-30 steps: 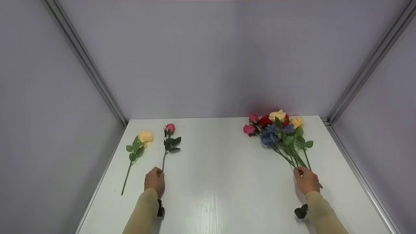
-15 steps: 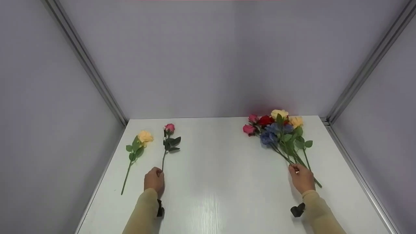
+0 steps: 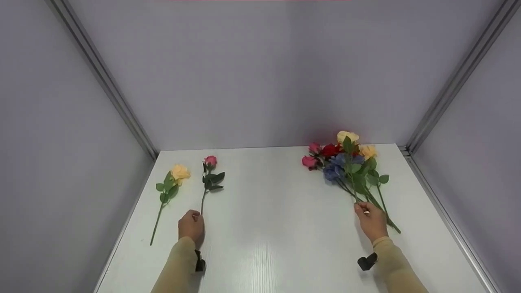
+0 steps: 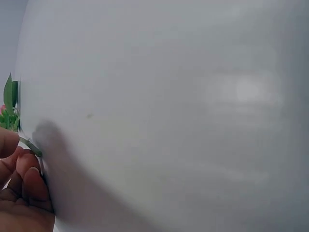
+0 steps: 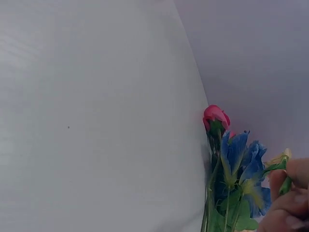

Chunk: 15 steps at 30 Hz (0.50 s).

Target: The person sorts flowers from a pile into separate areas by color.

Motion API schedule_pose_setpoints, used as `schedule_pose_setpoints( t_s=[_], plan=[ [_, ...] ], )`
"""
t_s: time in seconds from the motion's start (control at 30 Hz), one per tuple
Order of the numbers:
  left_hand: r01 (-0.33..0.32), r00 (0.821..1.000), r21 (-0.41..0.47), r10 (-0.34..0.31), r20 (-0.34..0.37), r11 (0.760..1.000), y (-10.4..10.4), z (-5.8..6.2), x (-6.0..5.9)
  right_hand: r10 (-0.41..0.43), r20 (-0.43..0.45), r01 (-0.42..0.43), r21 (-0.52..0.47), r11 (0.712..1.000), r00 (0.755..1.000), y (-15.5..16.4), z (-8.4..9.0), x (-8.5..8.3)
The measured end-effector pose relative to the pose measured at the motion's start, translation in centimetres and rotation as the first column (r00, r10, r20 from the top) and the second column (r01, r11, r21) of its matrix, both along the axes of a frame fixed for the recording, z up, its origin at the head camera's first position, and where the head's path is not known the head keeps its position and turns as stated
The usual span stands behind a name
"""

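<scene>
My left hand [image 3: 191,226] pinches the lower stem of a pink rose [image 3: 211,160] with dark leaves, lying on the white table [image 3: 264,195]. In the left wrist view, the stem's green end [image 4: 34,147] pokes out between thumb and fingers. On the right, my right hand [image 3: 372,221] pinches the stem of a pale yellow rose [image 3: 346,137], whose head lies over the back of a flower pile. Around it lie blue flowers [image 3: 333,172], red roses [image 3: 329,150], pink roses [image 3: 309,162] and an orange-yellow rose [image 3: 368,151]. The right wrist view shows the blue flowers [image 5: 236,154] beside my fingers.
Left of my left hand lies a single yellow rose [image 3: 180,172] with green leaves. Grey panels stand behind the table and at both sides, including the back panel [image 3: 228,81]. Several stems [image 3: 390,224] of the pile extend past my right hand.
My right hand has moved left and slightly up, drawing the pale yellow rose's stem away from the other stems; its head has shifted toward the back. The left hand holds still.
</scene>
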<state>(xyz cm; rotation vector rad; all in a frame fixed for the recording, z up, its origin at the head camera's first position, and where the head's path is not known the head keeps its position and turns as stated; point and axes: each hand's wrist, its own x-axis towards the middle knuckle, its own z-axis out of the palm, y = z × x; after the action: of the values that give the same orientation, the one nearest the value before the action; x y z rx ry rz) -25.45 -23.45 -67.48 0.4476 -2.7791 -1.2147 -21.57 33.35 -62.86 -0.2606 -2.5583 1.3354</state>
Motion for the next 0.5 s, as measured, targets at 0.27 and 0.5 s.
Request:
schedule_pose_setpoints(
  t_s=[0.27, 0.5],
  plan=[
    [0.042, 0.997, 0.017, -0.041, -0.064, 0.999, 2.6, 2.5, -0.5, 0.053, -0.020, -0.052, 0.009, 0.999, 0.998, -1.7, 0.9, -0.2],
    [0.185, 0.971, 0.007, -0.181, -0.154, 0.983, 7.8, 5.4, -0.5, 0.096, -0.027, -0.097, -0.070, 0.993, 0.995, -4.1, 1.6, -0.7]
  ],
)
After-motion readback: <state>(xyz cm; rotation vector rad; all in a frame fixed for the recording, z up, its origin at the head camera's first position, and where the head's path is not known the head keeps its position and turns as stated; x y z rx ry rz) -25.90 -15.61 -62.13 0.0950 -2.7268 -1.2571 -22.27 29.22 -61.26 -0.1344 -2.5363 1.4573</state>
